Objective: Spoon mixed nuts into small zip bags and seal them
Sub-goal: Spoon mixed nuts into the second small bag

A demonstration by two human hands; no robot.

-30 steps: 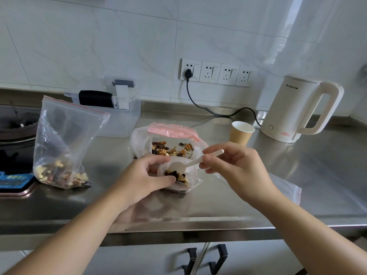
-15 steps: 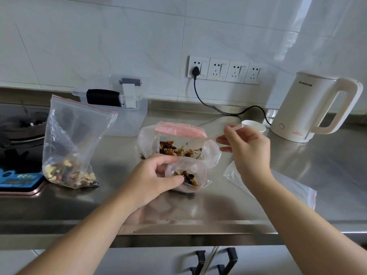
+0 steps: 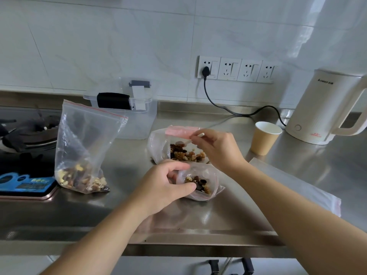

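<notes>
While left fingers [image 3: 178, 187] pinch the small bag [image 3: 200, 182], right fingers [image 3: 200, 135] pinch the spoon [image 3: 187, 142] (over nuts).

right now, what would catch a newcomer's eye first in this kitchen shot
At the centre of the steel counter, the left hand holds a small zip bag open while the right hand dips a white spoon into the open bag of mixed nuts behind it. To the left stands a tall zip bag with nuts at the bottom; a cream electric kettle sits far right.
</notes>
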